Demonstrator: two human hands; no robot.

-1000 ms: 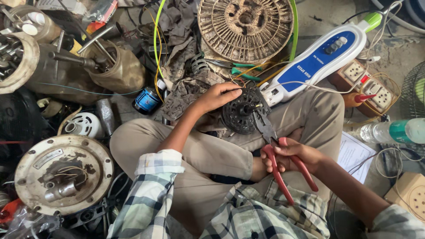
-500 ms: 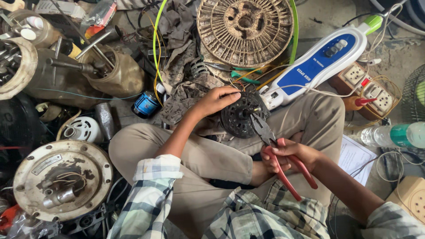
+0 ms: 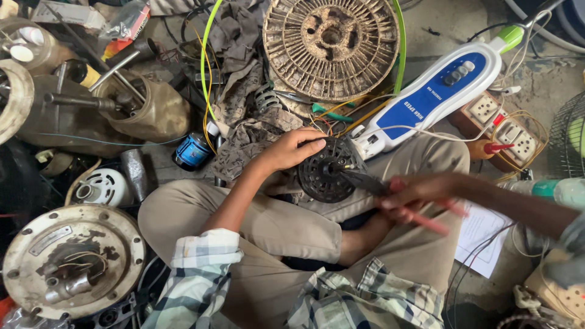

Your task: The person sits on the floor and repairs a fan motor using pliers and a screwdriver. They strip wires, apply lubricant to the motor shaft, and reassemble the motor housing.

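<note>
The fingers of the left hand point(image 3: 291, 149) curl over the top edge of a black round motor part point(image 3: 326, 170), clamped on its rim and holding it on the person's lap just above the bent knee. The right hand point(image 3: 409, 195), blurred, has its fingers closed around the red handles of a pair of pliers point(image 3: 390, 192), whose dark nose touches the middle of the motor part. Just beyond the part lies a white and blue fan base point(image 3: 429, 100) with loose coloured wires beside it, and farther up a large rusty ribbed disc point(image 3: 332, 45). To the right sits a brown socket board point(image 3: 503, 128); to the left, on the floor, a small blue can point(image 3: 192, 150) and a round metal motor housing point(image 3: 70, 262).
</note>
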